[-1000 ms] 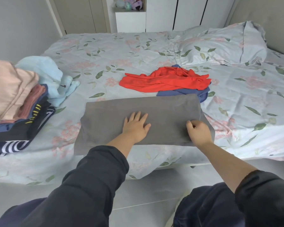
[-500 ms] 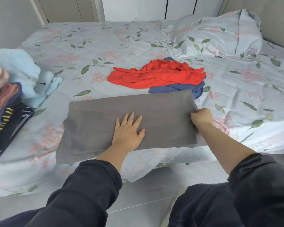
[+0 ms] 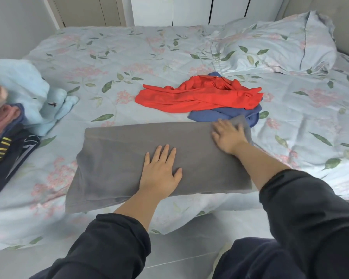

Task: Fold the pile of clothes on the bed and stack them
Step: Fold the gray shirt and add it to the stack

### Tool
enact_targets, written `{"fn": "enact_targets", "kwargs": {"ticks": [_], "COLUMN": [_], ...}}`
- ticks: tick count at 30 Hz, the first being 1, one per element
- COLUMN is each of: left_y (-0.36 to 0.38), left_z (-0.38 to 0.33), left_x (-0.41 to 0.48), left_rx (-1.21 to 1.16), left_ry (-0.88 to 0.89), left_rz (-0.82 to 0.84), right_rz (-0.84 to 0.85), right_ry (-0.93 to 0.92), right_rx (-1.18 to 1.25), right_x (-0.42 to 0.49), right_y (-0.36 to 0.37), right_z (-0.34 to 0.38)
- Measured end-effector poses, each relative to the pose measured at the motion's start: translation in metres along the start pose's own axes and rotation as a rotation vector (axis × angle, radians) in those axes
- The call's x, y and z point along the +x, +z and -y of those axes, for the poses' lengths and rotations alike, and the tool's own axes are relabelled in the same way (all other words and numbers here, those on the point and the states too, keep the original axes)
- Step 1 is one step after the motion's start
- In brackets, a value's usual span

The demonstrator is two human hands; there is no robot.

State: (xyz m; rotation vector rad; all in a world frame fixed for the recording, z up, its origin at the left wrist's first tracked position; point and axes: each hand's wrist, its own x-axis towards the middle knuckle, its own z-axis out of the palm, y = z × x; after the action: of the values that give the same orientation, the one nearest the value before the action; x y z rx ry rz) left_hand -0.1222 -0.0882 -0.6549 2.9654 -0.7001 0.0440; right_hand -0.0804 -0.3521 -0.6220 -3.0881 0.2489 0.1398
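I see my left hand (image 3: 159, 174) pressed flat on the folded grey garment (image 3: 117, 158) at the near edge of the floral bed (image 3: 129, 57); my right hand (image 3: 229, 135) lies spread on its far right corner. White cupboard doors (image 3: 189, 9) stand behind.

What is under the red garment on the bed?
A blue garment sticks out from under the red garment at its near right edge and far side. How far it runs underneath, and whether anything else lies there, is covered.

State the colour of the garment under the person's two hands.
Plain grey, with no pattern. The folded garment shows best in the head view.
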Motion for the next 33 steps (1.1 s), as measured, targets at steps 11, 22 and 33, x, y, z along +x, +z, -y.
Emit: {"fn": "enact_targets", "kwargs": {"ticks": [11, 22, 33], "left_y": [0.0, -0.007, -0.027], "left_z": [0.0, -0.001, 0.094], "left_x": [0.0, -0.003, -0.063], "left_rx": [0.01, 0.005, 0.041], "left_ry": [0.0, -0.014, -0.059], "left_rz": [0.006, 0.024, 0.063], "right_rz": [-0.153, -0.11, 0.085], "right_ry": [0.056, 0.058, -0.086], "right_rx": [0.054, 0.033, 0.066], "right_x": [-0.076, -0.122, -0.103], "right_y": [0.024, 0.032, 0.015], "right_z": [0.012, 0.032, 0.15]}}
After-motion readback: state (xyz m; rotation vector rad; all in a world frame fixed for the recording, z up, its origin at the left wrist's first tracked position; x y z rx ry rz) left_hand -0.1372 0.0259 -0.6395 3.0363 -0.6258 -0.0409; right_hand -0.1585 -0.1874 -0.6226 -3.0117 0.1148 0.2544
